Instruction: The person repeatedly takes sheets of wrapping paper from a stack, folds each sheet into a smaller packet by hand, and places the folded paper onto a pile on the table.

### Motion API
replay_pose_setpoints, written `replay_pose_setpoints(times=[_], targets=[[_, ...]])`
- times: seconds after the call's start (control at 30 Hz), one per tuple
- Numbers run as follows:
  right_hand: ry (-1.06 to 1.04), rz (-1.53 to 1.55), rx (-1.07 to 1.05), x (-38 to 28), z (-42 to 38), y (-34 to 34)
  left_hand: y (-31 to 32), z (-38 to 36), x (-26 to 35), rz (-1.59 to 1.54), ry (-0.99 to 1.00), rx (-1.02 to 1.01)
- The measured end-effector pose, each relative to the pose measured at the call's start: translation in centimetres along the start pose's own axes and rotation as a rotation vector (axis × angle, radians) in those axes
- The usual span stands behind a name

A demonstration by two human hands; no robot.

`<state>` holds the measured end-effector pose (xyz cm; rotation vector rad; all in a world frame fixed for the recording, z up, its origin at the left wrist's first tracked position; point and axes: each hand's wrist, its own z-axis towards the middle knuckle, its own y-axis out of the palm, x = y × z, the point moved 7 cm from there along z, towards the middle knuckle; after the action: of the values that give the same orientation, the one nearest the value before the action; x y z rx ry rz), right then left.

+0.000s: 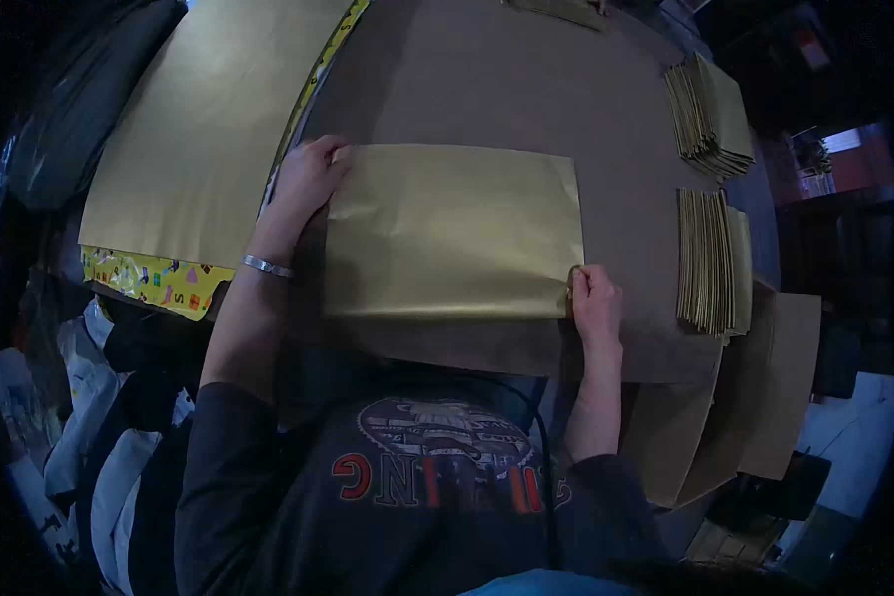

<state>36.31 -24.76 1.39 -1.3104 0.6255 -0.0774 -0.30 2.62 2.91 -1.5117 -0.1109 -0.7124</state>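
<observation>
A folded sheet of gold wrapping paper point(452, 233) lies on the brown table in front of me, its fold along the near edge. My left hand point(313, 177) is closed at the sheet's far left corner, fingers curled on the paper. At the near right corner, my right hand point(596, 298) pinches the folded edge between thumb and fingers. The paper shows light creases beside both hands.
To the left lies a large stack of gold sheets point(199, 139) over yellow patterned paper point(159, 280). Folded gold bundles point(705, 263) stand at the table's right side, several pieces each. An open cardboard box point(780, 387) sits below the right edge. Another person's hand point(600, 6) shows at the far edge.
</observation>
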Motion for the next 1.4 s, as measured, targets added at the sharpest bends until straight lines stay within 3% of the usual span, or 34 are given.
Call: replay_pose_setpoints(times=[0.1, 0.47, 0.53, 0.67, 0.73, 0.87, 0.97, 1.0, 1.07, 1.13, 1.17, 1.2, 1.27, 1.3, 1.4], targets=[[0.018, 0.034, -0.017, 0.0, 0.0, -0.1, -0.3, -0.2, 0.1, -0.016, 0.008, 0.084], [-0.011, 0.023, 0.008, -0.6, -0.1, -0.4, -0.3, -0.7, 0.4, -0.003, 0.013, 0.071], [-0.006, 0.044, -0.090, -0.3, 0.4, 0.1, -0.1, -0.6, 0.4, 0.027, 0.012, 0.065], [0.011, -0.203, -0.046, -3.2, 1.6, -1.9, 0.2, -0.5, 0.0, 0.040, 0.024, 0.077], [-0.205, -0.263, 0.061, -7.0, 2.6, -1.8, 0.0, -0.7, 0.3, 0.040, 0.038, 0.089], [-0.446, -0.161, -0.140, -16.8, 4.3, 3.0, 0.5, -0.6, -0.3, 0.056, 0.063, 0.108], [-0.568, -0.134, -0.253, -20.1, 5.5, 7.1, 0.6, -0.6, -0.6, 0.074, 0.094, 0.171], [-0.520, -0.243, -0.367, -19.9, 6.4, 9.0, 0.5, -0.8, -0.4, 0.063, 0.100, 0.184], [-0.449, -0.242, -0.341, -18.0, 7.2, 9.3, 0.3, -1.4, 0.5, 0.112, -0.014, 0.111], [-0.309, -0.275, -0.335, -15.3, 8.6, 9.2, -0.2, -2.2, 2.7, 0.328, 0.094, 0.223], [-0.313, -0.279, -0.346, -14.7, 8.6, 9.3, 0.6, -2.6, 3.9, 0.309, 0.104, 0.106], [-0.336, -0.296, -0.314, -14.4, 8.7, 9.1, 2.0, -3.1, 4.7, 0.306, 0.097, 0.102], [-0.358, -0.321, -0.279, -14.6, 8.5, 8.8, 5.5, -4.4, 7.8, 0.337, 0.368, 0.184], [-0.366, -0.323, -0.279, -14.8, 8.5, 8.7, 6.3, -4.6, 8.6, 0.336, 0.361, 0.189], [-0.341, -0.339, -0.308, -14.7, 8.6, 8.9, 8.0, -4.6, 9.4, 0.261, 0.336, -0.042]])
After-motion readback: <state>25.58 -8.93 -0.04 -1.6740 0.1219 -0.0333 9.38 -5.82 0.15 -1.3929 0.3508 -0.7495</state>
